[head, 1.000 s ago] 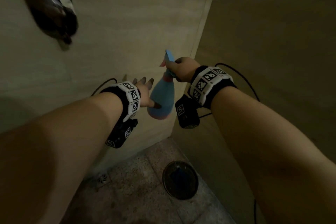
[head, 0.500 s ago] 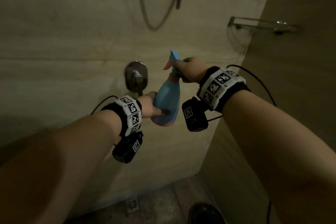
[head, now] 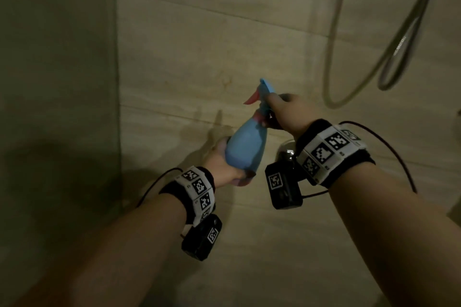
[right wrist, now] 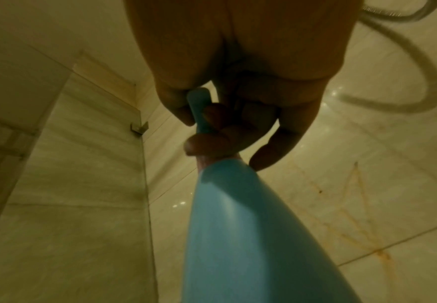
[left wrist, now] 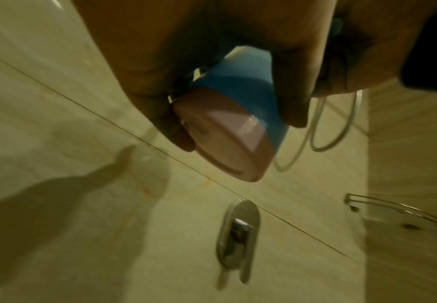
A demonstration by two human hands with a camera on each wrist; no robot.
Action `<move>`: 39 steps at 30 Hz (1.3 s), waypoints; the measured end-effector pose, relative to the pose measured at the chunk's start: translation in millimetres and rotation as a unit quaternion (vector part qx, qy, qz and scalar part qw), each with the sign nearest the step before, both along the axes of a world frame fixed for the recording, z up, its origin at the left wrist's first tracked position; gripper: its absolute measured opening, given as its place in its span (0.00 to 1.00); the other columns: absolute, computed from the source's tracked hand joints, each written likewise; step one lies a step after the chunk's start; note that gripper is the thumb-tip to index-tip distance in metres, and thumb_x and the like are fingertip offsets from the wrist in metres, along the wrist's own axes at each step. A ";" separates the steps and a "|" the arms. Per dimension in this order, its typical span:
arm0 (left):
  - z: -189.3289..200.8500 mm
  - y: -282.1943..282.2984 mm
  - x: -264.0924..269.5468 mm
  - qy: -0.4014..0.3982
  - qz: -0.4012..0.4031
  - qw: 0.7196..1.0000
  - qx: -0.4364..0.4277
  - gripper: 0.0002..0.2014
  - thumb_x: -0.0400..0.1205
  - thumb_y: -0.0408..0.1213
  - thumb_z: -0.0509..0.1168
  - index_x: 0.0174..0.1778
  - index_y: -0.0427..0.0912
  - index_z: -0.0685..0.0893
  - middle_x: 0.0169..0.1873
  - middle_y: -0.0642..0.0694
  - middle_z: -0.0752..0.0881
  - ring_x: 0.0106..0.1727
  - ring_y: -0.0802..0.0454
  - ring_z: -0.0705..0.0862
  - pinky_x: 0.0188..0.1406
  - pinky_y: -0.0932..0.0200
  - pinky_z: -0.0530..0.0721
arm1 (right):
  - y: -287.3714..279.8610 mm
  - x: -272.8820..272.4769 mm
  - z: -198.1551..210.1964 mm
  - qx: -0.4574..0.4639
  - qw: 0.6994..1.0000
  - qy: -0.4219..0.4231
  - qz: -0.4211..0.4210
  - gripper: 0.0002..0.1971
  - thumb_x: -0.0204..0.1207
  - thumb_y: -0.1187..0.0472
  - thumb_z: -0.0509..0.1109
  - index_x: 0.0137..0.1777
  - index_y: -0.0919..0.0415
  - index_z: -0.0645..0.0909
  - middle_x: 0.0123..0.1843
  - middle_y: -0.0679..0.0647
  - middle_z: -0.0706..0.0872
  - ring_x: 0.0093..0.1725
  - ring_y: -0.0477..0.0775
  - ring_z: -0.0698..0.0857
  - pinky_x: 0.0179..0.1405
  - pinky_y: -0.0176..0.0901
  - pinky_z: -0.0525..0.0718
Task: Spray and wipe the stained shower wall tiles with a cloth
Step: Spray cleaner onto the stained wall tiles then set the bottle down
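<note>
Both hands have swung up and left with the spray bottle (head: 245, 142) since a second ago: the floor and drain are out of the head view, and the bottle has passed left of the tap (left wrist: 238, 231) to face a tile joint. Left hand (head: 220, 164) has gone from flat fingers beside the bottle to clasping its pink base, thumb and fingers wrapped round it. Right hand (head: 290, 113) is clenched round the bottle's neck, just under the nozzle; a finger seems to sit by the pink trigger, hard to tell in the blur.

Bottle is held in the air, tilted, nozzle up and toward the wall tiles (head: 274, 40), near them but not touching. Orange-brown stains (right wrist: 360, 207) run along the grout lines just beyond the bottle. Shower hose (head: 361, 57) hangs to the right of the bottle.

Likely meaning: aiming is about done and spraying comes next. No mist or wet patch visible, so spraying looks not yet started. No cloth in any view; wiping still to do.
</note>
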State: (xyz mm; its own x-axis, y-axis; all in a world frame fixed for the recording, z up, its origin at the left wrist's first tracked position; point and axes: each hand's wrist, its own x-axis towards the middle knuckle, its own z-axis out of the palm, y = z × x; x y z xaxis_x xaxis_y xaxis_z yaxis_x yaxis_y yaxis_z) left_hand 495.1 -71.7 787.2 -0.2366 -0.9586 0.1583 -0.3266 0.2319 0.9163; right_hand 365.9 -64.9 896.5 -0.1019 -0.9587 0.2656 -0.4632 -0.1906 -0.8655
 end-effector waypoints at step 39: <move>76.6 -184.0 91.7 0.039 -0.002 0.999 -0.036 0.23 0.69 0.33 0.71 0.59 0.47 0.74 0.57 0.44 0.83 0.61 0.42 0.82 0.63 0.44 0.81 | -195.5 105.2 72.0 -0.177 0.982 0.069 0.013 0.07 0.78 0.60 0.64 0.43 0.61 0.70 0.32 0.52 0.73 0.33 0.52 0.74 0.38 0.45 0.71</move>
